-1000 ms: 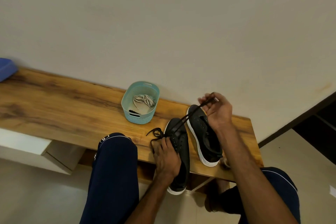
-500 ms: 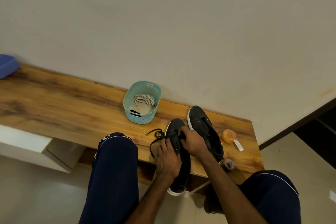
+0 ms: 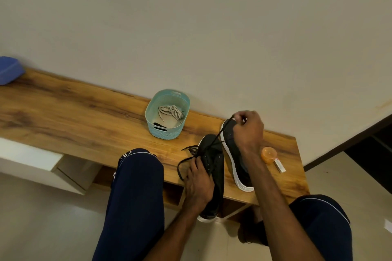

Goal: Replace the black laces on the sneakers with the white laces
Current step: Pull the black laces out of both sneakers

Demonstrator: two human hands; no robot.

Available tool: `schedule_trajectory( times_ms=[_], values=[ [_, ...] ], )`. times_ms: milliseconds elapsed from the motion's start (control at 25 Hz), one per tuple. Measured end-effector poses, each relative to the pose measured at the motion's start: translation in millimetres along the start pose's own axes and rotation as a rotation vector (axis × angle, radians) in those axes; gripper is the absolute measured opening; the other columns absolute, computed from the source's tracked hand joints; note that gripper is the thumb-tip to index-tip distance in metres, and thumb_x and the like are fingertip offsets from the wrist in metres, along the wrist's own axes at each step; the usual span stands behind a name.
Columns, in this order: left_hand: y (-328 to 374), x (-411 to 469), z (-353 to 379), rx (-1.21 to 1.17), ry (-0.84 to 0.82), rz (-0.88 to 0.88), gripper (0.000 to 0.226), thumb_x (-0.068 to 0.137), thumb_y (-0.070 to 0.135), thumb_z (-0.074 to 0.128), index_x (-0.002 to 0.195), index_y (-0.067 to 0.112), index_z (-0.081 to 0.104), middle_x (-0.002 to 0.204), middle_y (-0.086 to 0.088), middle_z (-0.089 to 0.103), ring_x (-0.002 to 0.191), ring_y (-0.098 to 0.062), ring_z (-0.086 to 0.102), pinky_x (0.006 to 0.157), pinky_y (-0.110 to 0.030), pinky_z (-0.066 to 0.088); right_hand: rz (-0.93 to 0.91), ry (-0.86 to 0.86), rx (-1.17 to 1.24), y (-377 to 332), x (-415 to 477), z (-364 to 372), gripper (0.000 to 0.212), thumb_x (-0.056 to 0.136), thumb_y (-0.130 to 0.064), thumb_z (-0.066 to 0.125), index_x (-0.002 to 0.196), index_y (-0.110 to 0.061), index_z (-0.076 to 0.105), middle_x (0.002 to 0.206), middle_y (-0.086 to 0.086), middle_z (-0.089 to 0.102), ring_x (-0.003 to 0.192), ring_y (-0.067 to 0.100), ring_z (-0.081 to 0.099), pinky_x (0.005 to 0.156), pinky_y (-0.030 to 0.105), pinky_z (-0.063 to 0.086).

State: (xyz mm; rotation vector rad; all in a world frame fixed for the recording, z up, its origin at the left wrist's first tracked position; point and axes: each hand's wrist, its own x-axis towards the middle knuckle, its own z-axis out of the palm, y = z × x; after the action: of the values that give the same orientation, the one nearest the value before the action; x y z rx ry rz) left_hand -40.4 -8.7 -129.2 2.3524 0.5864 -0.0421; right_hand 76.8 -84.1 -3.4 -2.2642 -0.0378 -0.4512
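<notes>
Two black sneakers with white soles lie on the wooden bench. My left hand [image 3: 198, 182] grips the near sneaker [image 3: 214, 167], whose heel hangs over the bench's front edge. My right hand [image 3: 247, 128] is raised over the far sneaker [image 3: 235, 165] and pinches the black lace [image 3: 219, 134], drawn taut up from the near sneaker's eyelets. The lace's loose part [image 3: 186, 153] curls on the bench left of the shoe. White laces [image 3: 170, 112] lie in a teal basket [image 3: 158, 126] further back.
The wooden bench [image 3: 74, 116] runs along a plain wall. An orange round container [image 3: 269, 154] and a small white item [image 3: 280, 166] sit right of the far sneaker. A blue object [image 3: 9, 70] rests at the bench's far left. My knees flank the near sneaker.
My right hand went down to the near sneaker's eyelets half a second ago and has risen again toward the wall, pulling the black lace taut. My left hand has stayed on the sneaker.
</notes>
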Motion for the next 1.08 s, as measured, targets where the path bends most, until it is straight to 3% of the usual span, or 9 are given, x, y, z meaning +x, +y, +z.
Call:
schedule_trajectory(
  times_ms=[80,120,240,400,480,600,760,880,1080],
  values=[
    [0,0,1,0.003,-0.001,-0.002,0.07,0.096,0.032,0.056,0.154,0.016,0.02,0.157,-0.006,0.021,0.141,-0.025,0.031,0.108,-0.038,0.043,-0.046,0.081,0.059,-10,11,-16,0.013,0.094,-0.009,0.061,0.1,-0.015,0.071,0.105,-0.001,0.06,0.092,0.011,0.059,0.078,0.026,0.049],
    [0,0,1,0.004,-0.002,-0.003,0.07,0.096,0.032,0.057,0.153,0.016,0.02,0.156,-0.007,0.022,0.142,-0.025,0.03,0.108,-0.038,0.043,-0.073,0.032,-0.018,-9,10,-20,0.015,0.095,-0.01,0.061,0.102,-0.017,0.071,0.106,-0.001,0.06,0.093,0.013,0.059,0.078,0.028,0.049],
    [1,0,1,0.004,0.0,0.003,0.07,0.096,0.032,0.057,0.153,0.015,0.02,0.156,-0.006,0.021,0.141,-0.026,0.03,0.108,-0.036,0.043,-0.091,-0.323,-0.435,22,-9,-7,0.028,0.095,-0.01,0.056,0.113,-0.026,0.071,0.115,0.003,0.055,0.101,0.023,0.059,0.077,0.032,0.048],
    [0,1,1,-0.017,-0.009,0.003,0.069,0.096,0.032,0.056,0.153,0.015,0.02,0.156,-0.006,0.021,0.141,-0.025,0.03,0.105,-0.035,0.044,-0.207,-0.65,-0.534,50,-44,31,0.033,0.097,-0.019,0.058,0.128,-0.029,0.063,0.124,-0.001,0.05,0.116,0.021,0.052,0.086,0.037,0.051],
    [0,0,1,-0.022,-0.01,0.005,0.069,0.096,0.032,0.055,0.153,0.015,0.02,0.156,-0.007,0.021,0.141,-0.025,0.03,0.104,-0.034,0.044,-0.217,-0.698,-0.56,54,-51,46,0.033,0.098,-0.024,0.058,0.13,-0.026,0.061,0.126,0.0,0.051,0.116,0.023,0.052,0.088,0.04,0.052],
    [1,1,0,-0.007,-0.012,0.003,0.071,0.096,0.031,0.056,0.154,0.015,0.018,0.157,-0.007,0.018,0.142,-0.025,0.029,0.105,-0.033,0.042,-0.134,-0.689,-0.62,60,-47,58,0.023,0.098,-0.03,0.058,0.116,-0.019,0.068,0.121,0.003,0.053,0.108,0.024,0.056,0.082,0.039,0.051],
    [2,0,2,0.009,-0.006,-0.006,0.073,0.096,0.032,0.056,0.154,0.015,0.016,0.158,-0.008,0.017,0.142,-0.025,0.029,0.106,-0.035,0.04,0.07,-0.703,-0.497,74,-36,67,0.026,0.094,-0.038,0.064,0.098,-0.014,0.073,0.11,0.003,0.058,0.094,0.024,0.061,0.079,0.037,0.05],
    [1,1,4,0.01,-0.011,-0.008,0.073,0.096,0.031,0.056,0.154,0.015,0.016,0.158,-0.008,0.017,0.143,-0.025,0.029,0.109,-0.036,0.039,0.158,-0.697,-0.361,80,-35,66,0.021,0.095,-0.033,0.063,0.087,-0.015,0.07,0.092,0.005,0.068,0.082,0.021,0.064,0.075,0.035,0.052],
    [-1,2,5,0.007,-0.01,0.003,0.076,0.093,0.033,0.06,0.154,0.017,0.017,0.156,-0.006,0.02,0.138,-0.023,0.035,0.107,-0.037,0.043,0.458,-0.32,0.452,52,-17,42,0.019,0.1,-0.018,0.057,0.089,-0.01,0.07,0.082,0.005,0.073,0.065,0.016,0.06,0.066,0.032,0.052]
  ],
)
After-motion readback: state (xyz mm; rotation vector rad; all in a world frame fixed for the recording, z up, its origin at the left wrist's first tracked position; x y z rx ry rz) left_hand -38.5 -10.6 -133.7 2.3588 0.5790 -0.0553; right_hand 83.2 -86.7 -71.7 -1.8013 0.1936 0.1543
